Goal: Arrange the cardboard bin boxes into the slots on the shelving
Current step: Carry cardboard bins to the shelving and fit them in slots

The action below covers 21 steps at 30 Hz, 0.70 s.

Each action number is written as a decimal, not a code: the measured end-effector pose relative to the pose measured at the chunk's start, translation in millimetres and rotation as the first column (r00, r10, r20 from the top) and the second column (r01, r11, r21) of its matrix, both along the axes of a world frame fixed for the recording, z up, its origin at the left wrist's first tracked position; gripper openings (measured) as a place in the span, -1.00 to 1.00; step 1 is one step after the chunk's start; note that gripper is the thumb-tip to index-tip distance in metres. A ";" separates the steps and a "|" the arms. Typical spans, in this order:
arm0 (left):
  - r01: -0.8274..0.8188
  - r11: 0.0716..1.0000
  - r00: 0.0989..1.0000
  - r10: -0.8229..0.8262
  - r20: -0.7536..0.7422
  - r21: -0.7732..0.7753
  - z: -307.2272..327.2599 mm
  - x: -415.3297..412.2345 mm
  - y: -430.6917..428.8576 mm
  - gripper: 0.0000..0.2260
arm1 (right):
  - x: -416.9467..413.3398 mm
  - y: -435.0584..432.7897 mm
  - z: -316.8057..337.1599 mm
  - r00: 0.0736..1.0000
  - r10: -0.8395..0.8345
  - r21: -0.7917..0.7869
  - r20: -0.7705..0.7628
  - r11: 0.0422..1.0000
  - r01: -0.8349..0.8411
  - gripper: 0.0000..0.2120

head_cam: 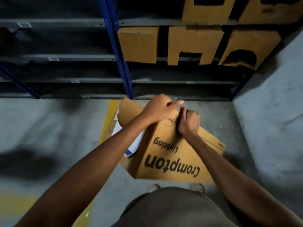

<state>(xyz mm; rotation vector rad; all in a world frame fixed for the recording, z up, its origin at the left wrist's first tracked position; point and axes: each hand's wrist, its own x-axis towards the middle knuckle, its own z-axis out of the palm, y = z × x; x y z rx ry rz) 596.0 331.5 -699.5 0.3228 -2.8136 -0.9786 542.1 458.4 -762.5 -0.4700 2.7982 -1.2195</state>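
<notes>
I'm picking up the next bin: both my left hand (158,110) and right hand (188,122) are clenched on the top edge of the Crompton Lighting box (170,154), standing on the concrete floor (49,128) before the shelving (124,69). Next I must lift it into an open slot.

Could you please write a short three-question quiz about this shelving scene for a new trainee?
1. True or false: the Crompton Lighting box is already in a shelf slot.
2. Which hand grips the box's far edge in a fist? A) left hand B) right hand
3. How many bin boxes sit on the shelf row just above the empty lower shelves, right of the blue upright?

Key: 1. False, it is on the floor. 2. B. 3. Three.
</notes>
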 end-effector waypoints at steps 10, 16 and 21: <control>0.078 0.881 0.924 -0.240 0.298 0.467 -15.9 17.6 11.1 -0.68 | -14.2 12.3 -19.0 0.975 -0.012 -0.285 0.223 0.956 0.077 -0.52; -0.041 0.887 0.953 -0.103 0.284 0.460 -38.4 11.7 7.4 -0.68 | 6.8 22.9 -11.7 0.888 0.296 -0.195 0.351 0.951 -0.239 -0.63; -0.218 0.655 0.934 -0.076 0.349 0.724 -42.9 14.5 25.5 -0.65 | 21.5 40.9 -11.1 0.710 0.401 -0.418 0.579 0.893 -0.164 -0.41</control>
